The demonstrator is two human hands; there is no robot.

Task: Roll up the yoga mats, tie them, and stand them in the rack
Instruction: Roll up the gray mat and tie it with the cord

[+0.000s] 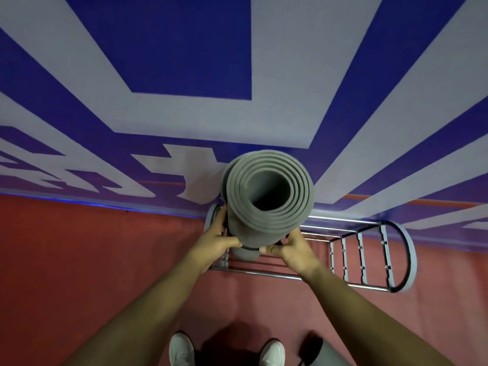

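Mat (pixel 266 217): rolled, grey, upright at rack's left end.
Left hand (pixel 215 243): fingers grasp mat.
Right hand (pixel 293 247): fingers grasp mat.
Rack (pixel 369 260): against far wall.

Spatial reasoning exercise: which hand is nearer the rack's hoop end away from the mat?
Right. The right hand grips the mat on the side facing that hoop; the left hand grips its opposite side.

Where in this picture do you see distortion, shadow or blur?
Head view: the wide lens bows the foot of the wall; the mat is dark inside; a shadow lies on the floor between the shoes; the rack looks slightly smeared at its right end, while the mat's rim is sharp.
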